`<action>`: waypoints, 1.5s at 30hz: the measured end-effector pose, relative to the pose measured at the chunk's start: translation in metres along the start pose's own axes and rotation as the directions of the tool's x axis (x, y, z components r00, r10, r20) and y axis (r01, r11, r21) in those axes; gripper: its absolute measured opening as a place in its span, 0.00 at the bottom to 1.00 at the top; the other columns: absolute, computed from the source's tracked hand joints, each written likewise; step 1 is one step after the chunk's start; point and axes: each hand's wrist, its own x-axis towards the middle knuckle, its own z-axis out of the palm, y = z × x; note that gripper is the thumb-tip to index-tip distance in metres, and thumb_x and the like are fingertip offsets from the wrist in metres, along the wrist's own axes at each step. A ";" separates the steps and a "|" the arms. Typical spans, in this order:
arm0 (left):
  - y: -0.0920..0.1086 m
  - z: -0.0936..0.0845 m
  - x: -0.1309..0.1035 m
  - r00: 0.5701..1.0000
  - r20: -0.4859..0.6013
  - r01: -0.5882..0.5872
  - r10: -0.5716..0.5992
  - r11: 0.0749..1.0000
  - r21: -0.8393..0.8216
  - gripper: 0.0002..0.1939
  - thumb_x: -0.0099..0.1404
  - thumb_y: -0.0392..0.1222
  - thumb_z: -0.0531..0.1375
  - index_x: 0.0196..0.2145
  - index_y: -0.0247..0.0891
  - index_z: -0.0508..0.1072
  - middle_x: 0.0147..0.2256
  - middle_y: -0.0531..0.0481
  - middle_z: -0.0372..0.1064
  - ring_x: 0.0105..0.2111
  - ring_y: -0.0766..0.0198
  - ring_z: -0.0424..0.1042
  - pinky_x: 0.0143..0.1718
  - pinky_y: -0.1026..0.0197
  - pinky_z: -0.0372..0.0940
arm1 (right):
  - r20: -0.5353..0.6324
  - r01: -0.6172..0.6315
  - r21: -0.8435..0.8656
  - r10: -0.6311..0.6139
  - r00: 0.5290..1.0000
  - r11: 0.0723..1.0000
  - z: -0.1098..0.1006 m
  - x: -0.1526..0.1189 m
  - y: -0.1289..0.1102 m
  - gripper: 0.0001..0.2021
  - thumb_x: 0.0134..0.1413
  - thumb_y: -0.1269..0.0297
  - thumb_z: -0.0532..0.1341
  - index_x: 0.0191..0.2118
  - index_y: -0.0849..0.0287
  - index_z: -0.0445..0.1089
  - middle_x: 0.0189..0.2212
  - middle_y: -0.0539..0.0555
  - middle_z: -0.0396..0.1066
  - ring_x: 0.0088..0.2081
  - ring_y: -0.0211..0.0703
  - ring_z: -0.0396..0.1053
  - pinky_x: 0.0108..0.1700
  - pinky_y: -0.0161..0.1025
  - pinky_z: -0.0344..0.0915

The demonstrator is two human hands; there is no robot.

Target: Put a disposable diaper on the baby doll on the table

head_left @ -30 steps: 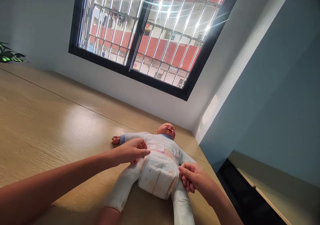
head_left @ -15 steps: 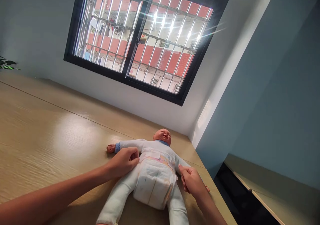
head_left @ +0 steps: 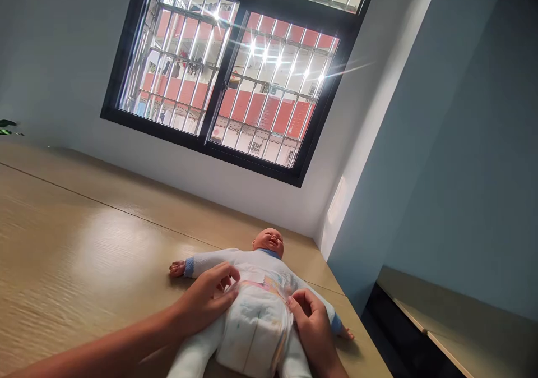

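A baby doll [head_left: 268,242] in white clothes with blue collar and cuffs lies on its back, arms spread, head toward the window. Around its hips is a white diaper [head_left: 254,330] with a coloured band at the waist. My left hand [head_left: 214,293] rests at the diaper's left edge, its thumb and fingers apart. At the right edge, my right hand [head_left: 310,319] is closed, thumb and forefinger pinching the diaper's side near the waist. The doll's lower legs run out of the bottom of the view.
The wooden table [head_left: 84,221] has a seam across it and ends at the right. Beyond that edge stands a lower cabinet [head_left: 454,310] with a dark front. A barred window [head_left: 205,137] is in the wall behind. Plant leaves [head_left: 7,127] show at far left.
My right hand has moved inward from beside the doll's arm to the diaper's edge. My left hand's fingers have opened from a closed grip at the waist. The view has tilted up slightly.
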 end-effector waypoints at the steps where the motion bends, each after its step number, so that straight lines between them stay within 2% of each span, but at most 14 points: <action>1: 0.001 -0.001 0.002 0.999 0.023 -0.038 0.038 0.999 0.015 0.10 0.66 0.46 0.56 0.41 0.40 0.71 0.39 0.49 0.70 0.40 0.59 0.67 0.42 0.59 0.61 | 0.015 0.016 -0.006 -0.016 1.000 1.000 0.000 -0.001 -0.002 0.15 0.54 0.49 0.62 0.29 0.58 0.71 0.26 0.52 0.72 0.31 0.46 0.68 0.35 0.38 0.64; 7: 0.014 0.009 0.037 0.984 0.175 -0.079 0.045 0.978 0.194 0.23 0.69 0.60 0.52 0.30 0.39 0.70 0.29 0.50 0.71 0.29 0.61 0.65 0.30 0.59 0.54 | 0.073 0.035 -0.030 -0.033 0.997 0.999 0.004 0.002 0.001 0.22 0.59 0.45 0.57 0.28 0.59 0.74 0.27 0.55 0.73 0.32 0.48 0.68 0.36 0.39 0.63; 11: 0.017 0.023 0.054 0.990 0.142 -0.056 0.000 0.920 0.389 0.27 0.65 0.65 0.53 0.24 0.39 0.67 0.24 0.49 0.68 0.24 0.62 0.61 0.27 0.56 0.46 | 0.095 -0.058 0.146 0.044 0.995 0.988 -0.004 0.009 0.004 0.25 0.59 0.42 0.56 0.25 0.58 0.73 0.24 0.54 0.71 0.29 0.45 0.67 0.33 0.39 0.62; 13: 0.014 0.028 0.056 0.994 0.107 -0.053 0.010 0.915 0.401 0.26 0.64 0.65 0.54 0.23 0.39 0.68 0.24 0.47 0.68 0.25 0.60 0.61 0.28 0.55 0.45 | 0.180 -0.115 0.221 0.075 0.981 0.968 -0.015 0.013 0.001 0.23 0.55 0.42 0.60 0.24 0.58 0.72 0.23 0.53 0.71 0.26 0.42 0.65 0.31 0.38 0.61; 17: 0.005 0.029 0.052 0.996 0.068 -0.069 0.049 0.942 0.329 0.26 0.64 0.65 0.54 0.24 0.40 0.69 0.25 0.45 0.69 0.26 0.58 0.62 0.28 0.55 0.45 | 0.525 -0.270 0.205 0.127 0.842 0.941 -0.040 0.016 -0.007 0.15 0.42 0.52 0.72 0.28 0.60 0.75 0.22 0.49 0.70 0.24 0.37 0.63 0.30 0.35 0.59; 20: 0.002 0.028 0.050 0.997 0.046 -0.073 0.063 0.960 0.269 0.25 0.63 0.65 0.57 0.23 0.40 0.69 0.25 0.46 0.68 0.25 0.59 0.62 0.28 0.55 0.45 | 0.621 -0.304 0.166 0.140 0.771 0.938 -0.047 0.013 -0.010 0.13 0.40 0.59 0.74 0.30 0.62 0.76 0.24 0.49 0.71 0.27 0.37 0.66 0.34 0.35 0.61; 23: 0.001 0.029 0.051 0.996 0.022 -0.088 0.085 0.967 0.239 0.24 0.62 0.64 0.59 0.22 0.40 0.68 0.24 0.47 0.68 0.25 0.60 0.60 0.28 0.56 0.45 | 0.546 -0.213 0.107 0.122 0.829 0.971 -0.043 0.008 -0.012 0.09 0.43 0.65 0.71 0.32 0.61 0.74 0.26 0.49 0.70 0.30 0.38 0.66 0.35 0.34 0.61; 26: 0.002 0.029 0.052 0.996 0.050 -0.088 0.077 0.962 0.258 0.24 0.63 0.63 0.58 0.22 0.40 0.67 0.23 0.49 0.67 0.24 0.61 0.58 0.28 0.56 0.44 | 0.457 0.050 -0.115 0.008 0.889 0.992 -0.036 0.004 -0.018 0.09 0.48 0.72 0.63 0.38 0.58 0.73 0.26 0.47 0.67 0.30 0.38 0.64 0.33 0.34 0.58; 29: 0.005 0.027 0.053 0.994 0.108 -0.064 0.032 0.950 0.307 0.24 0.65 0.62 0.56 0.24 0.40 0.65 0.25 0.48 0.68 0.25 0.61 0.58 0.28 0.56 0.44 | 0.448 0.377 -0.362 -0.196 0.872 0.852 -0.028 0.001 -0.023 0.10 0.54 0.73 0.58 0.40 0.58 0.73 0.31 0.51 0.69 0.32 0.40 0.65 0.35 0.36 0.58; 31: 0.006 0.027 0.054 0.991 0.131 -0.057 0.014 0.941 0.333 0.25 0.65 0.63 0.54 0.24 0.40 0.65 0.25 0.48 0.68 0.25 0.61 0.59 0.28 0.57 0.44 | 0.465 0.502 -0.445 -0.288 0.837 0.741 -0.024 0.001 -0.022 0.10 0.60 0.72 0.53 0.39 0.59 0.73 0.33 0.54 0.71 0.33 0.42 0.67 0.36 0.37 0.58; 33: 0.007 0.026 0.054 0.990 0.141 -0.057 0.008 0.938 0.342 0.25 0.66 0.64 0.54 0.24 0.40 0.64 0.25 0.48 0.67 0.25 0.61 0.59 0.28 0.57 0.44 | 0.447 0.515 -0.476 -0.308 0.840 0.713 -0.022 0.001 -0.021 0.10 0.60 0.72 0.52 0.37 0.60 0.72 0.32 0.54 0.71 0.32 0.42 0.67 0.35 0.37 0.57; 38: 0.005 0.027 0.054 0.992 0.120 -0.076 0.042 0.951 0.299 0.25 0.66 0.63 0.55 0.23 0.40 0.65 0.24 0.48 0.67 0.25 0.61 0.59 0.28 0.56 0.44 | 0.367 0.320 -0.372 -0.178 0.913 0.871 -0.036 0.004 -0.020 0.08 0.51 0.75 0.57 0.35 0.57 0.69 0.27 0.47 0.65 0.28 0.37 0.62 0.31 0.33 0.56; 42: 0.001 0.028 0.053 0.993 0.109 -0.079 0.051 0.959 0.272 0.25 0.65 0.63 0.56 0.22 0.39 0.65 0.24 0.49 0.66 0.25 0.61 0.59 0.28 0.56 0.44 | 0.428 0.241 -0.267 -0.109 0.897 0.933 -0.045 0.004 -0.023 0.10 0.49 0.74 0.58 0.38 0.58 0.71 0.31 0.48 0.67 0.29 0.36 0.62 0.31 0.32 0.58; 45: 0.001 0.028 0.053 0.996 0.080 -0.067 0.050 0.973 0.223 0.25 0.64 0.63 0.57 0.21 0.39 0.66 0.23 0.49 0.66 0.25 0.61 0.58 0.29 0.56 0.44 | 0.434 0.253 -0.248 -0.126 0.892 0.935 -0.036 0.003 -0.019 0.07 0.49 0.73 0.58 0.34 0.58 0.71 0.28 0.48 0.67 0.30 0.37 0.63 0.31 0.33 0.57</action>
